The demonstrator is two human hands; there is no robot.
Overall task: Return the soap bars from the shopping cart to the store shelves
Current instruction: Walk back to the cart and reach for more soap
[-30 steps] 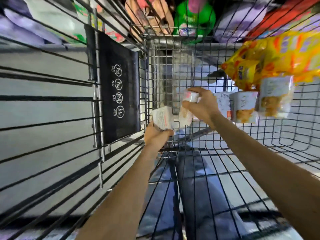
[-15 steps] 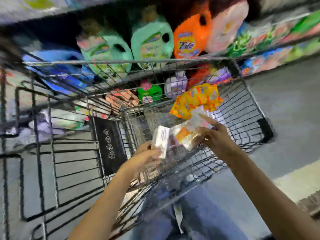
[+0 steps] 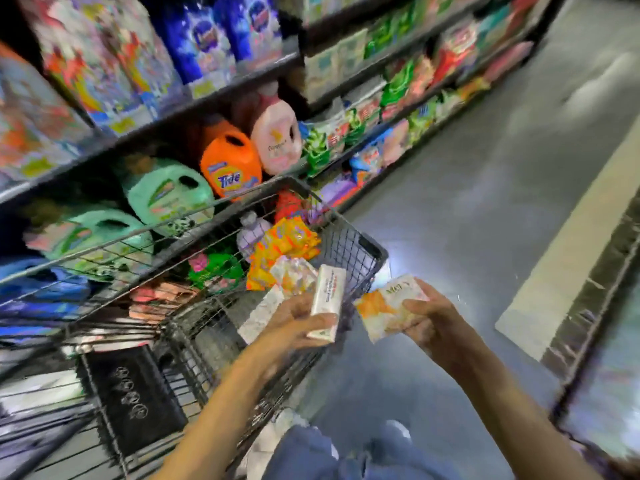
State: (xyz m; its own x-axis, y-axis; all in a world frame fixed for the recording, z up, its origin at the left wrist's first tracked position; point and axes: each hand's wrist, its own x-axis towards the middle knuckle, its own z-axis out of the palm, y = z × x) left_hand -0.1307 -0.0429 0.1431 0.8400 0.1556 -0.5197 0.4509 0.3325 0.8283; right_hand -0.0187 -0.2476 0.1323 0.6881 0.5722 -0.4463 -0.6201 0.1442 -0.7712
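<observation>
My left hand (image 3: 298, 322) grips a white boxed soap bar (image 3: 326, 301) above the right side of the wire shopping cart (image 3: 360, 244). A second pale pack (image 3: 260, 317) shows under that hand; whether the hand holds it I cannot tell. My right hand (image 3: 427, 318) holds a white and orange soap pack (image 3: 386, 308) over the floor, just right of the cart. More soap packs (image 3: 292, 273) lie in the cart next to a yellow-orange bag (image 3: 284, 242). The view is blurred.
Store shelves (image 3: 207, 95) with detergent jugs, an orange Tide jug (image 3: 232, 166) among them, run along the left behind the cart. The grey aisle floor (image 3: 485, 188) stretches to the right. A black child-seat flap (image 3: 128, 393) hangs at the cart's near end. My legs in blue jeans (image 3: 311, 455) are below.
Both hands have lifted out of the cart basket with soap packs and moved right. The view has swung up from the cart's inside to the aisle and shelves.
</observation>
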